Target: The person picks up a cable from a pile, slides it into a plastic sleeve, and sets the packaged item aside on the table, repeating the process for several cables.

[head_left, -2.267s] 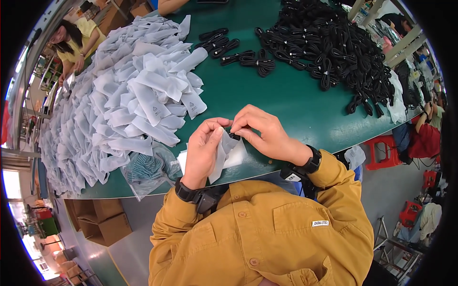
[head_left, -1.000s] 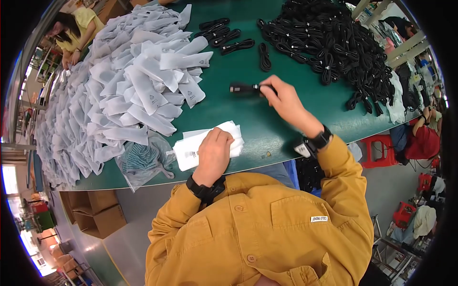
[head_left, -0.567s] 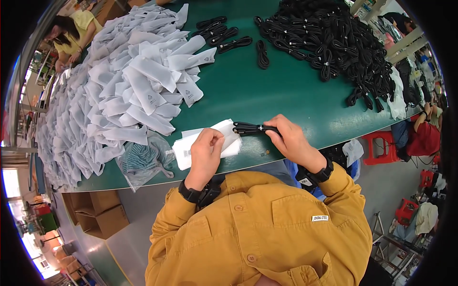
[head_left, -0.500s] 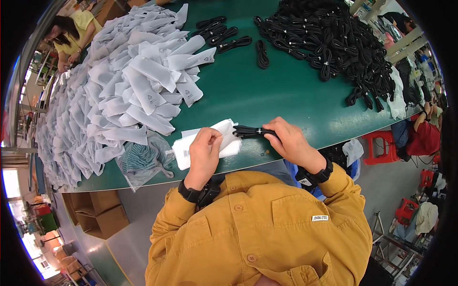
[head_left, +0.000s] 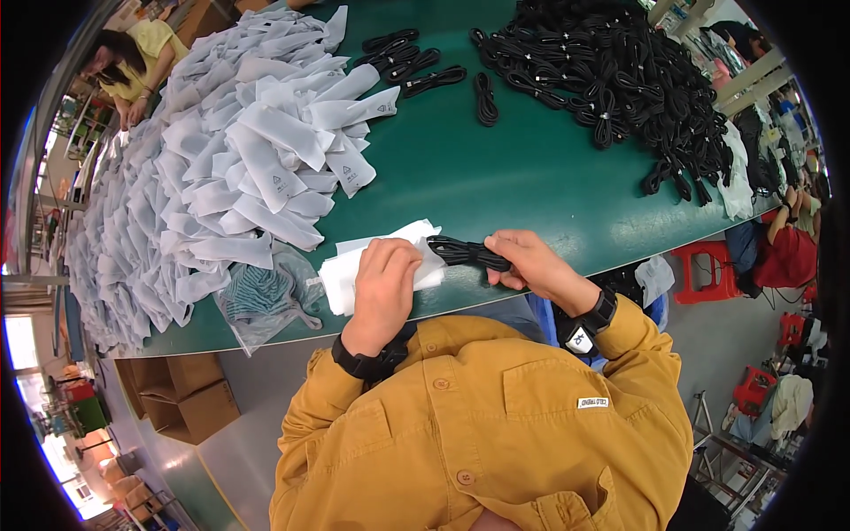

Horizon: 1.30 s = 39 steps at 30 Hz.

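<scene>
My right hand [head_left: 536,264] grips one end of a coiled black cable [head_left: 465,251] between thumb and fingers. The cable's other end points left, at the edge of a stack of flat white plastic bags [head_left: 338,281] near the front of the table. Over that stack, my left hand [head_left: 386,281] has its fingers curled and pinched at the top bag, by the cable's tip. Its fingertips are partly hidden, as is whether the tip lies inside the bag.
A large heap of filled whitish bags [head_left: 257,150] covers the left of the green table [head_left: 531,190]. Black coiled cables [head_left: 611,71] are piled at the far right. A clear bag with teal striped cloth [head_left: 261,296] lies by the front edge. Another person [head_left: 142,62] works at the far left.
The cable has turned and shifted slightly, and my right hand has moved a little left and down around its end. My left fingers have curled further over the bags.
</scene>
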{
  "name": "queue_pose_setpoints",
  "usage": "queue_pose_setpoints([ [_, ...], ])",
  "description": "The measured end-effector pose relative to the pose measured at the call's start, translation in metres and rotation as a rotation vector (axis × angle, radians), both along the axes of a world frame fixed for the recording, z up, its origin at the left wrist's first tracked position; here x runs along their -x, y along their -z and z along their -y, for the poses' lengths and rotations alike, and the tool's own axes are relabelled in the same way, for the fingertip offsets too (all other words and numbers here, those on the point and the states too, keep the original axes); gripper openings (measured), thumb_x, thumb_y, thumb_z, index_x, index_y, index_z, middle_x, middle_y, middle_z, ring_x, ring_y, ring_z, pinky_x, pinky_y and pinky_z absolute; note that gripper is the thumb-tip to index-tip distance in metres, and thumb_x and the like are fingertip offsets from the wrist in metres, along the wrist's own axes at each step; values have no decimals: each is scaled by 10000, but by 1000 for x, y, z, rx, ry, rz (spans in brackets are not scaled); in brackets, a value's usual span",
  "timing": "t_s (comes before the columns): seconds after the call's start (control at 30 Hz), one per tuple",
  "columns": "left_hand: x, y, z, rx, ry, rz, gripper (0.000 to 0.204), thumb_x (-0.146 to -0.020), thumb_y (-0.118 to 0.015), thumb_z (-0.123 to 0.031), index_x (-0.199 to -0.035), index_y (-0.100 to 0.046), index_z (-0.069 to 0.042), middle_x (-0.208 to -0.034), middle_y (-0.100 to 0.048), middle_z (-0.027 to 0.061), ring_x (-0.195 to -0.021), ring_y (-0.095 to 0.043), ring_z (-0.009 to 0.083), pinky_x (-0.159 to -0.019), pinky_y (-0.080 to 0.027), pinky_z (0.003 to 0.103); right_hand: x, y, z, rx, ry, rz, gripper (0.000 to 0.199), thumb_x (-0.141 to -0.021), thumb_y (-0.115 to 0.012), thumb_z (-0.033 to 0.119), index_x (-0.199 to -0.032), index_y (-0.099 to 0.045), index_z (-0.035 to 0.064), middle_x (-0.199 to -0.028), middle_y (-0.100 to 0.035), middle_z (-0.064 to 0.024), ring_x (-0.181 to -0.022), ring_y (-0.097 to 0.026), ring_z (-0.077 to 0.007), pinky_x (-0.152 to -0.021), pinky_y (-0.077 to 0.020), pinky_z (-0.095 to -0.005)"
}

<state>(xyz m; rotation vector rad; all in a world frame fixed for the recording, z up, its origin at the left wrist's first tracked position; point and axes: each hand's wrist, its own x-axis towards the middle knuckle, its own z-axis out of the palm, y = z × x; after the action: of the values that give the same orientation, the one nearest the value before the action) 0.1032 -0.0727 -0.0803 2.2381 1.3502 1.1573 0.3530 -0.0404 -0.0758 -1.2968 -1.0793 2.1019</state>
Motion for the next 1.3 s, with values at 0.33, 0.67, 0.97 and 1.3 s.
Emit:
queue_pose_setpoints([
  [0.33, -1, 4, 1, 98, -97, -158, 77, -810, -656, 18, -861, -604, -8, -890, -580, 152, -851, -585, 351, -712, -480, 401, 0, 11, 10, -436, 74, 215, 185, -1035, -481, 203, -970, -541, 41, -741, -642, -45, -504, -470, -47, -475, -379, -198],
  [0.67, 4, 21, -2, 368, -158, 100, 61, -847, -652, -1, -893, -612, 7, -831, -603, 125, -737, -591, 293, -669, -480, 361, 11, 16, 18, -1072, 91, 361, 113, -979, -574, 114, -1040, -563, 20, -767, -650, -85, -589, -591, -156, -545, -469, -295],
  [0.97, 2, 5, -1, 347, -80, 293, 32, -879, -632, 7, -884, -602, -1, -917, -624, 93, -783, -574, 196, -729, -471, 298, 12, 12, 13, -1445, -150, 494, 155, -912, -631, 64, -1053, -586, 19, -791, -625, -141, -663, -614, -321, -591, -490, -369],
  [1.3, -2, -16, -13, 21, 41, 65, 48, -863, -632, 0, -883, -595, -23, -1047, -613, 81, -978, -554, 263, -828, -456, 342, 24, 4, -3, -1365, -3, 270, 295, -854, -710, 41, -1138, -632, 35, -1016, -590, -92, -724, -570, -149, -618, -465, -256],
])
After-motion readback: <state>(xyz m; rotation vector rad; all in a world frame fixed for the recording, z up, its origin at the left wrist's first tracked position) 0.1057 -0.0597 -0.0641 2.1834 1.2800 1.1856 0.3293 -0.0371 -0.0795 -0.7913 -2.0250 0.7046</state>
